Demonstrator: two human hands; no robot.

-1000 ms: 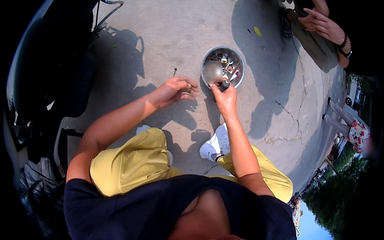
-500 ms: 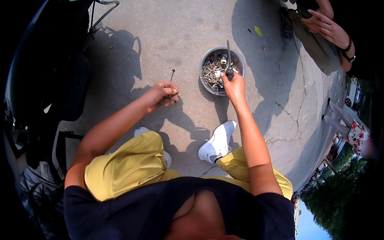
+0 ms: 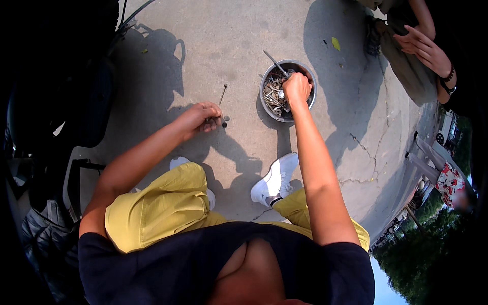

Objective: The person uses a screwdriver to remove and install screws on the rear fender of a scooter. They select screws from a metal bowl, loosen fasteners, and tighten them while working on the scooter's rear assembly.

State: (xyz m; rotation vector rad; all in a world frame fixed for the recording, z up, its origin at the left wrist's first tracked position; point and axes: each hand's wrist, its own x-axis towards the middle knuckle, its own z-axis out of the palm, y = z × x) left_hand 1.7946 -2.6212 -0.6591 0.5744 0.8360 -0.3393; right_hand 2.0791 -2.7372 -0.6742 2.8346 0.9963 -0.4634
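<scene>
My right hand [image 3: 297,87] is closed round a screwdriver [image 3: 275,62], whose metal shaft slants up and to the left. It is over the right part of a round metal bowl [image 3: 313,94] filled with a jumble of bolts, nuts and other small metal parts [image 3: 272,96]. Left of the bowl, my left hand [image 3: 203,117] stays low over the concrete with its fingers curled together; what they hold, if anything, is hidden. Just beyond its fingertips lies a thin bolt [image 3: 223,94] on the ground. Two small dark round pieces [image 3: 225,121] rest beside the fingers.
Dark machinery or a vehicle [image 3: 76,91] fills the left side. At the upper right another person's hand [image 3: 429,50] and trousered leg [image 3: 409,71] are near the bowl. My white shoe [image 3: 277,178] stands below it. A leaf [image 3: 336,43] lies on the cracked concrete.
My right hand has turned over and moved up over the bowl, swinging the screwdriver shaft leftward. My left hand has drawn slightly left, uncovering the small round pieces.
</scene>
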